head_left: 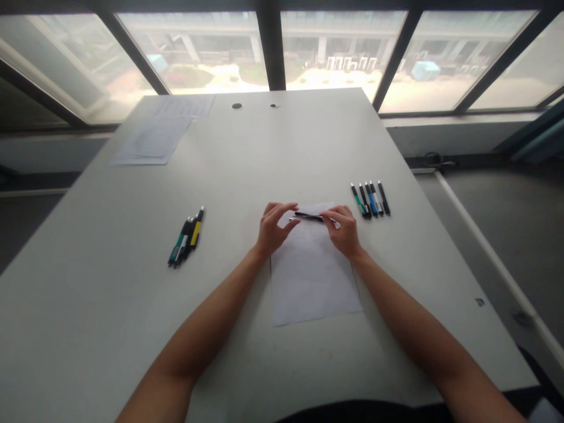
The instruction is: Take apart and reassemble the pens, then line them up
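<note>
Windows (343, 53) span the frame's top. At center, the right hand (344, 229) pinches a dark pen (311, 217); the left hand (270, 230) curves wide beside it.

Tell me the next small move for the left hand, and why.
The left hand should probably pinch the left end of the dark pen: its thumb and forefinger stand apart there, while the right hand grips the pen toward its other end, over the paper.
</note>
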`<state>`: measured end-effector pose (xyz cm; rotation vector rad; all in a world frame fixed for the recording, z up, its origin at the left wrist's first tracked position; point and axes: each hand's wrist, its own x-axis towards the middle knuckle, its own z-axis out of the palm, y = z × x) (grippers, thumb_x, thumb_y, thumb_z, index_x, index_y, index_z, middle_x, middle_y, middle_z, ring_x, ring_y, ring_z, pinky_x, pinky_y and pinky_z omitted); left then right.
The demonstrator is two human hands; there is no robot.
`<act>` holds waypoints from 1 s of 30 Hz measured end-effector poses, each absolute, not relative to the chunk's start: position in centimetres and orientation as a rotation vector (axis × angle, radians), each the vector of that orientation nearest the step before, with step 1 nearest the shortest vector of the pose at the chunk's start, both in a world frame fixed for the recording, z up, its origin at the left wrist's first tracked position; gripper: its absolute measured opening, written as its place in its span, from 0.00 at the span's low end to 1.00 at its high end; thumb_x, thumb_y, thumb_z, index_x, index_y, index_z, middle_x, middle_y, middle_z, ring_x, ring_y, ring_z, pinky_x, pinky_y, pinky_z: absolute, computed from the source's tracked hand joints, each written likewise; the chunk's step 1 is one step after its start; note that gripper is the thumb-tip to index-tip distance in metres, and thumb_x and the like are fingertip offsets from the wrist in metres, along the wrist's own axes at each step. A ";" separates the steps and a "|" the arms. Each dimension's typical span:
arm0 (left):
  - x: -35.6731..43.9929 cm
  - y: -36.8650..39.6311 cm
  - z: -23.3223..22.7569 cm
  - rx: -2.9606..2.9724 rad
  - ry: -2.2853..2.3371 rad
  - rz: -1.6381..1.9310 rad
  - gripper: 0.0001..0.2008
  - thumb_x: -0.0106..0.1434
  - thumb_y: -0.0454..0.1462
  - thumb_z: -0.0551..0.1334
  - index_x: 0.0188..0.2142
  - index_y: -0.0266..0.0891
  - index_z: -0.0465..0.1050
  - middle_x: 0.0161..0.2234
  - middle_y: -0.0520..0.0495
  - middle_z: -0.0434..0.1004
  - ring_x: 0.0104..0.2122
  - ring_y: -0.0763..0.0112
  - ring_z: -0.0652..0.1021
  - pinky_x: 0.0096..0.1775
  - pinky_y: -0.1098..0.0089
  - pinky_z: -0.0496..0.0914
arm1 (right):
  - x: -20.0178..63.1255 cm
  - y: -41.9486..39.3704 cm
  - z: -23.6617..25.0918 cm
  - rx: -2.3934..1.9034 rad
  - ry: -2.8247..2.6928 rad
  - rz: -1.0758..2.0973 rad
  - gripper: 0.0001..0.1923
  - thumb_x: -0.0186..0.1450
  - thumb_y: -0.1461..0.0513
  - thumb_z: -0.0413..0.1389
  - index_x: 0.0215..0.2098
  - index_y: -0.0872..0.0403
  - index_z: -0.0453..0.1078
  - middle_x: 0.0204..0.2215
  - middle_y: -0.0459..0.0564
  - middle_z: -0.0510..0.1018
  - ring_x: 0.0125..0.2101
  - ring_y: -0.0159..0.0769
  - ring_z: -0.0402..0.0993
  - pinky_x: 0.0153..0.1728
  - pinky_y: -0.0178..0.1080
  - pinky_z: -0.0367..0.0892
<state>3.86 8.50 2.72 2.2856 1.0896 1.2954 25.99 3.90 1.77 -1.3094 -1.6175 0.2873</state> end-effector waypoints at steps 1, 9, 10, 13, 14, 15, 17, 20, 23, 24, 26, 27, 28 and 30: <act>3.8 8.5 2.7 2.279 1.122 1.301 0.18 0.63 0.44 0.67 0.51 0.44 0.73 0.41 0.46 0.81 0.42 0.62 0.75 0.45 0.59 0.72 | 26.0 3.9 1.8 -1.311 -1.597 0.287 0.08 0.69 0.61 0.56 0.39 0.48 0.79 0.34 0.50 0.79 0.39 0.41 0.72 0.44 0.46 0.68; 3.4 9.0 1.9 2.408 1.389 1.137 0.06 0.66 0.42 0.64 0.37 0.44 0.79 0.33 0.46 0.77 0.37 0.61 0.73 0.42 0.60 0.66 | 26.5 4.3 1.4 -1.359 -1.400 0.230 0.09 0.69 0.62 0.55 0.38 0.50 0.78 0.34 0.50 0.79 0.39 0.42 0.73 0.44 0.46 0.68; 3.4 9.0 1.7 2.434 1.384 1.092 0.05 0.64 0.42 0.66 0.36 0.45 0.79 0.34 0.46 0.77 0.38 0.60 0.73 0.42 0.60 0.66 | 26.5 4.3 1.4 -1.356 -1.398 0.232 0.09 0.69 0.62 0.55 0.38 0.50 0.78 0.34 0.50 0.79 0.39 0.42 0.73 0.44 0.46 0.68; 3.3 9.0 1.3 2.471 1.381 0.988 0.04 0.62 0.41 0.68 0.36 0.46 0.80 0.35 0.46 0.77 0.38 0.60 0.73 0.41 0.60 0.66 | 26.4 4.3 1.4 -1.357 -1.393 0.238 0.09 0.69 0.62 0.55 0.38 0.50 0.78 0.34 0.50 0.79 0.39 0.42 0.73 0.44 0.45 0.68; 3.3 9.0 1.2 2.476 1.381 0.964 0.03 0.62 0.40 0.68 0.36 0.46 0.80 0.35 0.46 0.77 0.38 0.60 0.73 0.41 0.60 0.66 | 26.4 4.3 1.5 -1.357 -1.390 0.241 0.09 0.69 0.61 0.55 0.38 0.50 0.78 0.34 0.50 0.79 0.39 0.42 0.73 0.44 0.45 0.68; 3.3 9.0 1.2 2.480 1.373 0.949 0.02 0.62 0.39 0.68 0.35 0.46 0.79 0.35 0.46 0.77 0.38 0.60 0.73 0.41 0.61 0.66 | 26.4 4.3 1.5 -1.356 -1.388 0.242 0.09 0.69 0.61 0.55 0.38 0.50 0.78 0.34 0.50 0.79 0.39 0.42 0.73 0.44 0.45 0.68; 3.3 9.0 1.4 2.475 1.340 0.956 0.03 0.64 0.39 0.67 0.35 0.45 0.79 0.34 0.46 0.77 0.37 0.61 0.73 0.41 0.61 0.67 | 26.4 4.3 1.4 -1.348 -1.385 0.246 0.09 0.69 0.61 0.55 0.38 0.50 0.78 0.34 0.50 0.79 0.39 0.41 0.73 0.44 0.45 0.68; 3.4 9.0 1.7 2.407 1.282 1.058 0.06 0.66 0.41 0.64 0.36 0.43 0.77 0.34 0.47 0.77 0.36 0.63 0.74 0.41 0.63 0.68 | 26.5 4.4 1.4 -1.343 -1.384 0.251 0.09 0.69 0.62 0.55 0.38 0.51 0.78 0.34 0.50 0.79 0.39 0.41 0.73 0.44 0.45 0.68; 3.6 8.9 2.1 2.298 1.236 1.195 0.08 0.68 0.42 0.62 0.37 0.41 0.75 0.32 0.48 0.78 0.33 0.67 0.74 0.40 0.65 0.68 | 26.5 4.4 1.4 -1.339 -1.384 0.258 0.08 0.69 0.62 0.55 0.38 0.51 0.78 0.34 0.50 0.79 0.39 0.41 0.73 0.44 0.45 0.68; 3.7 8.9 2.1 2.254 1.227 1.238 0.08 0.68 0.42 0.62 0.37 0.41 0.75 0.32 0.48 0.78 0.32 0.68 0.74 0.39 0.66 0.68 | 26.4 4.4 1.4 -1.337 -1.385 0.260 0.08 0.69 0.62 0.56 0.39 0.51 0.78 0.34 0.50 0.79 0.39 0.41 0.73 0.44 0.45 0.68; 3.8 8.8 2.2 2.146 1.224 1.304 0.09 0.67 0.43 0.63 0.37 0.40 0.75 0.32 0.49 0.78 0.31 0.70 0.74 0.37 0.69 0.68 | 26.4 4.3 1.4 -1.333 -1.394 0.262 0.08 0.68 0.62 0.56 0.38 0.51 0.78 0.34 0.50 0.79 0.39 0.41 0.73 0.44 0.45 0.68; 3.9 8.7 2.2 2.085 1.218 1.324 0.09 0.67 0.43 0.63 0.38 0.40 0.75 0.32 0.49 0.79 0.31 0.71 0.75 0.37 0.69 0.68 | 26.4 4.2 1.5 -1.333 -1.403 0.263 0.08 0.69 0.62 0.56 0.38 0.50 0.79 0.34 0.50 0.79 0.39 0.41 0.73 0.44 0.45 0.68; 4.0 8.6 2.3 2.016 1.203 1.338 0.09 0.67 0.43 0.63 0.39 0.40 0.75 0.33 0.48 0.80 0.32 0.71 0.76 0.37 0.70 0.69 | 26.3 4.2 1.5 -1.332 -1.415 0.265 0.08 0.69 0.62 0.56 0.38 0.50 0.79 0.34 0.50 0.79 0.39 0.41 0.73 0.44 0.45 0.68; 4.2 8.5 2.3 1.858 1.145 1.359 0.10 0.67 0.44 0.62 0.40 0.39 0.75 0.36 0.46 0.82 0.34 0.71 0.78 0.38 0.70 0.70 | 26.2 4.1 1.6 -1.327 -1.449 0.266 0.08 0.69 0.62 0.56 0.38 0.50 0.79 0.33 0.50 0.78 0.39 0.41 0.72 0.44 0.45 0.68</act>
